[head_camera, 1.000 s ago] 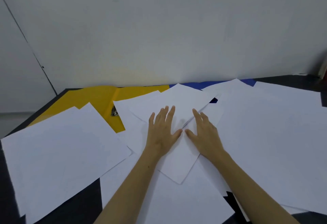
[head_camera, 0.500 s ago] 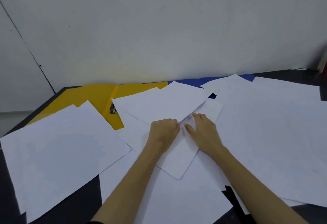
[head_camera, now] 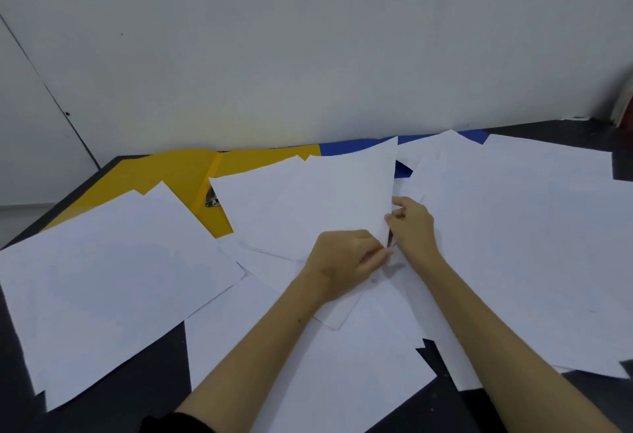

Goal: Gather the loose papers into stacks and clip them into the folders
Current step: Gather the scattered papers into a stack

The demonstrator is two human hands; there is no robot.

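Observation:
Several loose white papers cover the dark table. In the middle, a small bunch of sheets (head_camera: pixel 318 199) is lifted on its right edge. My left hand (head_camera: pixel 342 258) pinches that bunch at its lower right corner. Just right of it, my right hand (head_camera: pixel 412 223) grips the raised right edge with curled fingers. An open yellow folder (head_camera: pixel 178 172) with a metal clip (head_camera: pixel 212 198) lies at the back left, half under papers. A blue folder (head_camera: pixel 346 148) peeks out at the back centre.
A big sheet pile (head_camera: pixel 109 271) lies at the left and another (head_camera: pixel 527 244) fills the right. More sheets (head_camera: pixel 308 374) sit under my forearms. The dark table (head_camera: pixel 113 395) shows at the front left. A grey wall (head_camera: pixel 308 56) closes the back.
Both hands went from lying flat on the central sheets to curling and taking hold of them. The bunch's right edge has risen off the table.

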